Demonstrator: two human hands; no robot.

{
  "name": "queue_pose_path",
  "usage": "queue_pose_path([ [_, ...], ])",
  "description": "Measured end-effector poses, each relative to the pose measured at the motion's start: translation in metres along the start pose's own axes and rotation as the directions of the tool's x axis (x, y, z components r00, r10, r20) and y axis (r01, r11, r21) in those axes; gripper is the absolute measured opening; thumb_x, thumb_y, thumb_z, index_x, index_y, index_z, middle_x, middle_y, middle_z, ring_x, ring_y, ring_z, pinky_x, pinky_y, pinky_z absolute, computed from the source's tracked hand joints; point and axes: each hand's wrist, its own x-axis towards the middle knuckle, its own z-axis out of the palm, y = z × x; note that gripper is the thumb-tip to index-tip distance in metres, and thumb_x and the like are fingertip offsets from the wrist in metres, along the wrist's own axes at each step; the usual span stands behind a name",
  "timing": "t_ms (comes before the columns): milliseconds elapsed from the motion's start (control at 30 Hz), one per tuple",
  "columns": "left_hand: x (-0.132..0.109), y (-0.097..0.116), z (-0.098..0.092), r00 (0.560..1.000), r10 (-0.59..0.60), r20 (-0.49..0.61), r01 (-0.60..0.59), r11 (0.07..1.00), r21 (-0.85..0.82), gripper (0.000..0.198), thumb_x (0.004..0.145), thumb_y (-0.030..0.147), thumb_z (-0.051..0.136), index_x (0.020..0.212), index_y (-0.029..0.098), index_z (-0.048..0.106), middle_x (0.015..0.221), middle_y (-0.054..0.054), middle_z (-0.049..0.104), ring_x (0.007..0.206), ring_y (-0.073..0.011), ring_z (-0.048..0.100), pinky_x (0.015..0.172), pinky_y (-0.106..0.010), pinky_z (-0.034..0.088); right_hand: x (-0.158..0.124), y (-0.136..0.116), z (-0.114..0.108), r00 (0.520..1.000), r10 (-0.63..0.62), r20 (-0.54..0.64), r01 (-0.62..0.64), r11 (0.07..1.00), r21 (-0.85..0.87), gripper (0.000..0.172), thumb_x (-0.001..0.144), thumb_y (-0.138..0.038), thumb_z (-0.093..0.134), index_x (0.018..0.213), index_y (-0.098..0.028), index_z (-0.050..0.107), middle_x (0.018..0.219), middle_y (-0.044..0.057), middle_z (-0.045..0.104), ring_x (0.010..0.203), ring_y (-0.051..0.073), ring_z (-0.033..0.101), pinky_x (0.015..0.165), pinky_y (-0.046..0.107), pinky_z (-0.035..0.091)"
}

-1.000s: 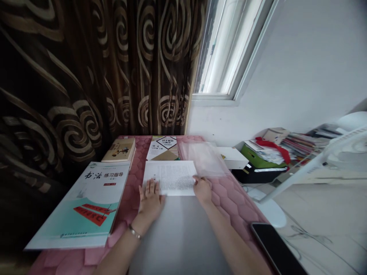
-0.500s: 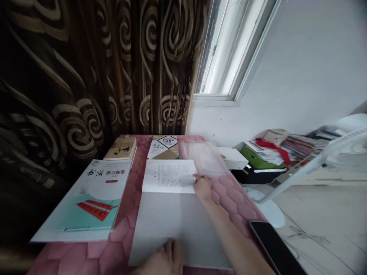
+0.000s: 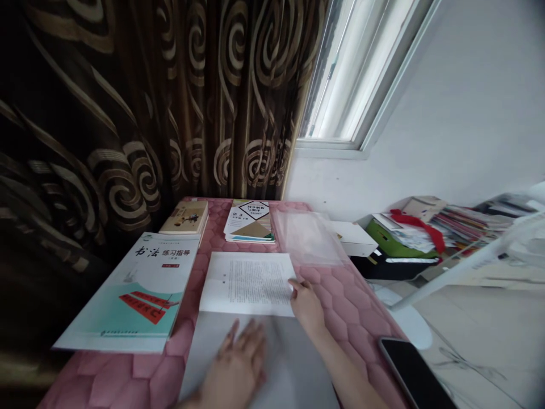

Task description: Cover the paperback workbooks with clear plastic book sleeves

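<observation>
A white printed sheet (image 3: pixel 249 282) lies on the pink quilted table (image 3: pixel 340 295), its near part under a translucent cover (image 3: pixel 293 369). My left hand (image 3: pixel 236 366) lies flat on that cover with fingers stretched out. My right hand (image 3: pixel 305 304) rests at the sheet's right edge, fingertips touching the paper, fingers loosely curled; I cannot see anything held in it.
A teal and white workbook (image 3: pixel 136 295) lies at the left, a tan book (image 3: pixel 185 217) and a stack of booklets (image 3: pixel 250 221) behind. A clear plastic sleeve (image 3: pixel 307 237) sits at right, a dark phone (image 3: pixel 415 372) near the right edge. Curtain, window and piled books surround.
My left hand slid back toward me down the cover, then moved forward again onto it. The right hand stayed at the sheet's right edge. The view shifted slightly.
</observation>
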Motion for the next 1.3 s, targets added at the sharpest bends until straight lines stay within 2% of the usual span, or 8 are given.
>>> queue_pose_path([
  [200, 0.066, -0.045, 0.006, 0.919, -0.375, 0.122, 0.376, 0.926, 0.018, 0.06, 0.096, 0.04, 0.037, 0.151, 0.019, 0.033, 0.159, -0.011, 0.025, 0.148, -0.0317, 0.022, 0.117, -0.059, 0.021, 0.002, -0.004, -0.004, 0.999, 0.019, 0.034, -0.018, 1.0, -0.021, 0.048, 0.09, -0.007, 0.036, 0.123, -0.023, 0.066, 0.115, 0.009, 0.062, 0.086, 0.017, 0.067, 0.064, 0.023, 0.046],
  [333, 0.065, -0.045, 0.014, 0.903, -0.4, 0.156, 0.404, 0.915, 0.006, 0.061, 0.096, 0.038, 0.035, 0.152, 0.017, 0.028, 0.16, -0.013, 0.018, 0.148, -0.0322, 0.018, 0.118, -0.059, 0.018, 0.0, -0.005, -0.006, 1.0, -0.014, -0.02, 0.011, 0.99, -0.138, 0.045, 0.092, -0.011, 0.037, 0.125, -0.021, 0.065, 0.119, 0.012, 0.062, 0.093, 0.021, 0.065, 0.073, 0.029, 0.048],
  [467, 0.066, -0.043, 0.015, 0.892, -0.413, 0.184, 0.419, 0.908, 0.01, 0.06, 0.095, 0.036, 0.035, 0.152, 0.016, 0.03, 0.16, -0.014, 0.018, 0.148, -0.0335, 0.018, 0.117, -0.061, 0.018, -0.011, -0.011, -0.004, 0.965, -0.231, -0.127, 0.197, 0.952, -0.232, 0.04, 0.097, -0.029, 0.042, 0.13, -0.021, 0.063, 0.14, 0.015, 0.053, 0.122, 0.033, 0.052, 0.098, 0.046, 0.042],
  [600, 0.079, -0.038, 0.016, 0.885, -0.45, 0.117, 0.446, 0.893, 0.059, 0.059, 0.094, 0.041, 0.04, 0.146, 0.012, 0.044, 0.156, -0.018, 0.033, 0.143, -0.0359, 0.031, 0.116, -0.057, 0.025, -0.022, -0.014, 0.007, 0.92, -0.391, -0.001, 0.387, 0.911, -0.141, 0.043, 0.1, -0.035, 0.037, 0.136, -0.023, 0.058, 0.151, 0.009, 0.045, 0.139, 0.031, 0.038, 0.112, 0.05, 0.031],
  [733, 0.112, -0.04, 0.023, 0.908, -0.419, -0.016, 0.418, 0.9, 0.125, 0.051, 0.095, 0.038, 0.042, 0.133, 0.008, 0.059, 0.149, -0.02, 0.045, 0.138, -0.0337, 0.041, 0.119, -0.052, 0.021, -0.026, -0.013, 0.017, 0.923, -0.38, 0.058, 0.384, 0.915, -0.124, 0.047, 0.101, -0.031, 0.032, 0.141, -0.019, 0.052, 0.153, 0.009, 0.042, 0.141, 0.029, 0.036, 0.115, 0.049, 0.028],
  [933, 0.167, -0.081, 0.037, 0.92, -0.391, -0.026, 0.391, 0.92, 0.015, 0.064, 0.095, 0.044, 0.037, 0.15, 0.011, 0.034, 0.158, -0.017, 0.03, 0.148, -0.0309, 0.022, 0.119, -0.057, 0.01, -0.025, -0.013, 0.018, 0.93, -0.36, 0.067, 0.366, 0.922, -0.124, 0.047, 0.099, -0.027, 0.033, 0.142, -0.019, 0.051, 0.153, 0.007, 0.04, 0.143, 0.028, 0.034, 0.117, 0.049, 0.027],
  [1133, 0.171, -0.099, 0.04, 0.912, -0.409, -0.028, 0.409, 0.913, -0.011, 0.066, 0.096, 0.047, 0.032, 0.151, 0.011, 0.033, 0.157, -0.017, 0.031, 0.147, -0.0291, 0.025, 0.12, -0.054, 0.01, -0.023, -0.018, 0.013, 0.938, -0.327, 0.111, 0.34, 0.931, -0.134, 0.05, 0.098, -0.029, 0.031, 0.144, -0.02, 0.049, 0.154, 0.006, 0.038, 0.144, 0.027, 0.031, 0.119, 0.049, 0.024],
  [1300, 0.171, -0.1, 0.045, 0.912, -0.411, 0.003, 0.41, 0.911, 0.037, 0.062, 0.096, 0.039, 0.032, 0.151, 0.012, 0.032, 0.158, -0.015, 0.031, 0.148, -0.0281, 0.023, 0.121, -0.053, 0.012, 0.013, -0.073, 0.012, 0.904, -0.413, 0.113, 0.413, 0.91, 0.024, 0.058, 0.1, -0.039, 0.028, 0.15, -0.012, 0.038, 0.155, 0.011, 0.038, 0.147, 0.025, 0.024, 0.121, 0.043, 0.02],
])
